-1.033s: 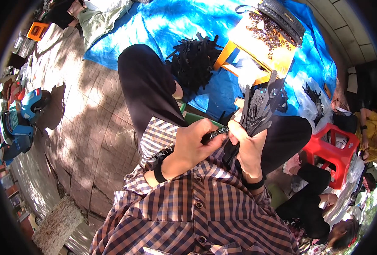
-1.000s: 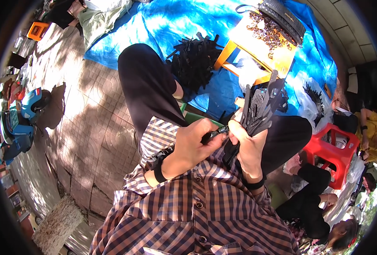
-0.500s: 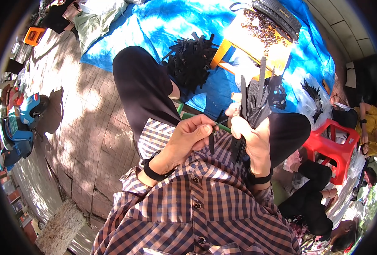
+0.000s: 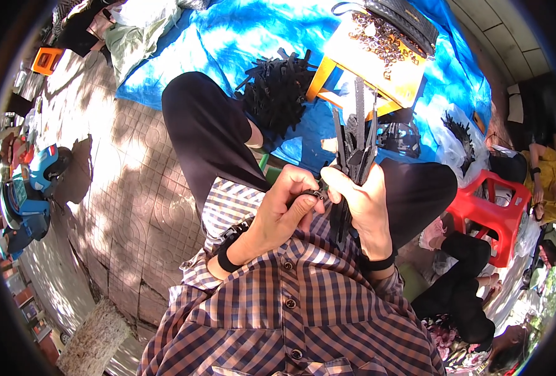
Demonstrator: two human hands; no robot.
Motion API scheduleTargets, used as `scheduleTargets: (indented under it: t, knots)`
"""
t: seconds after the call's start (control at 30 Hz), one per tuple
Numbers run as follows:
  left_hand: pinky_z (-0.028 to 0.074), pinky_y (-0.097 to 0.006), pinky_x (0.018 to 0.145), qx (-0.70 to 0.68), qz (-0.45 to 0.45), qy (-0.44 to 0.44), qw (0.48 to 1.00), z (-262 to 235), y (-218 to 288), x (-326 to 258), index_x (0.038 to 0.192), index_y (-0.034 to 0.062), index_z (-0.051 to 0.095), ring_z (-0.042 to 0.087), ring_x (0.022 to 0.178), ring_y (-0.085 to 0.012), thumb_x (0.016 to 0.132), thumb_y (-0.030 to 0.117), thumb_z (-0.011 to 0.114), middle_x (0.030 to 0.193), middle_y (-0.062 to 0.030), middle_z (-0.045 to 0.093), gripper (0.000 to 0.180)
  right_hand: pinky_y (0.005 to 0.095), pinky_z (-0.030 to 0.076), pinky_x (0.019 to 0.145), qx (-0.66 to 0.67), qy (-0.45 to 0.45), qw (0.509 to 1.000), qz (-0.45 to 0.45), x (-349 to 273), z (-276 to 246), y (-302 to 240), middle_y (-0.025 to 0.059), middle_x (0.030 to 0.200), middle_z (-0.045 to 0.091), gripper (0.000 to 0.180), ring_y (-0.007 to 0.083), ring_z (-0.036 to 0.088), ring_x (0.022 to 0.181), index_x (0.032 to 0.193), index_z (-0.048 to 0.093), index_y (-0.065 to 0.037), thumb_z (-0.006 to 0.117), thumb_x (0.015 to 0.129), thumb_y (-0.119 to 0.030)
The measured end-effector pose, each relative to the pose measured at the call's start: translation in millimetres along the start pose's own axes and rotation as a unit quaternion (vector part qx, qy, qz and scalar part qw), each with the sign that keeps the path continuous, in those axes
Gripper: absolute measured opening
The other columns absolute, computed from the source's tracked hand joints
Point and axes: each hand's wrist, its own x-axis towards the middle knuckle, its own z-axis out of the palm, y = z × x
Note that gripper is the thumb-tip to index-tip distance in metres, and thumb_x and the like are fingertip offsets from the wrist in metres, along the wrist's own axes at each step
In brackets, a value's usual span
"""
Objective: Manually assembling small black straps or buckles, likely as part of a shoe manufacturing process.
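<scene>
Over my lap, my right hand (image 4: 361, 199) is wrapped round a bundle of narrow black straps (image 4: 355, 135). Their ends stick out above and below the fist. Close to its left side, my left hand (image 4: 293, 203) is closed, thumb and fingers pinching a small dark piece (image 4: 316, 193) beside the bundle. What that piece is, a strap end or a small ring, I cannot make out. The two hands nearly touch. Beyond my left knee lies a heap of black straps (image 4: 278, 94) on a blue tarp (image 4: 209, 50).
An orange-yellow stool (image 4: 328, 72) carries many small shiny brown pieces (image 4: 384, 41) and a black woven bag (image 4: 406, 22). At right are a plastic bag (image 4: 456, 147), a red stool (image 4: 494, 213) and other seated people. A blue scooter (image 4: 33, 188) stands far left on paving.
My left hand has drawn up against the right, and the strap end that hung below its fingers no longer shows. The right hand and its bundle have shifted slightly left.
</scene>
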Motion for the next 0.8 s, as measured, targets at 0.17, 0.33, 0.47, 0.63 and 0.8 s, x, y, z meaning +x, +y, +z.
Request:
scheduleTargets:
  t: [0.17, 0.33, 0.47, 0.63, 0.8]
  knots:
    - [0.039, -0.018, 0.047, -0.067, -0.006, 0.000, 0.998, -1, -3, -2, 0.100, 0.0058, 0.039, 0.054, 0.050, -0.0083, 0.098, 0.013, 0.047, 0.080, -0.0082, 0.062, 0.011, 0.0212, 0.038, 0.048, 0.082, -0.003, 0.996, 0.032, 0, 4, 1, -0.0008, 0.064, 0.055, 0.025, 0.0066, 0.048, 0.051, 0.104, 0.061, 0.002, 0.067, 0.081, -0.005]
    - [0.040, -0.019, 0.047, -0.098, 0.003, 0.009, 0.995, 0, -5, -3, 0.100, 0.0061, 0.038, 0.054, 0.050, -0.0090, 0.098, 0.013, 0.047, 0.080, -0.0085, 0.062, 0.011, 0.0212, 0.039, 0.049, 0.114, -0.018, 0.993, 0.034, 0, 4, 0, 0.0006, 0.066, 0.055, 0.022, 0.0074, 0.049, 0.052, 0.102, 0.060, 0.002, 0.066, 0.082, -0.004]
    - [0.042, -0.019, 0.048, -0.072, 0.011, 0.002, 0.997, 1, -3, -1, 0.102, 0.0051, 0.039, 0.054, 0.049, -0.0103, 0.098, 0.013, 0.047, 0.082, -0.0108, 0.062, 0.012, 0.0210, 0.039, 0.049, 0.071, -0.001, 0.997, 0.032, 0, 4, -1, 0.0003, 0.065, 0.055, 0.013, 0.0072, 0.049, 0.051, 0.091, 0.059, 0.000, 0.067, 0.081, -0.003]
    - [0.042, -0.019, 0.048, -0.073, 0.020, 0.011, 0.997, 1, -3, -3, 0.102, 0.0039, 0.041, 0.055, 0.050, -0.0087, 0.098, 0.012, 0.047, 0.081, -0.0078, 0.062, 0.011, 0.0211, 0.039, 0.049, 0.084, -0.007, 0.996, 0.030, -2, 4, 1, 0.0002, 0.064, 0.055, 0.011, 0.0068, 0.049, 0.051, 0.086, 0.058, -0.001, 0.067, 0.081, -0.002]
    - [0.044, -0.019, 0.048, -0.064, 0.043, 0.030, 0.997, 5, -2, -6, 0.101, 0.0029, 0.042, 0.058, 0.053, -0.0102, 0.098, 0.012, 0.047, 0.081, -0.0090, 0.062, 0.011, 0.0192, 0.040, 0.047, 0.022, 0.017, 1.000, -0.014, -8, 9, -4, 0.0004, 0.066, 0.057, 0.021, 0.0057, 0.051, 0.051, 0.098, 0.057, 0.002, 0.068, 0.080, -0.002]
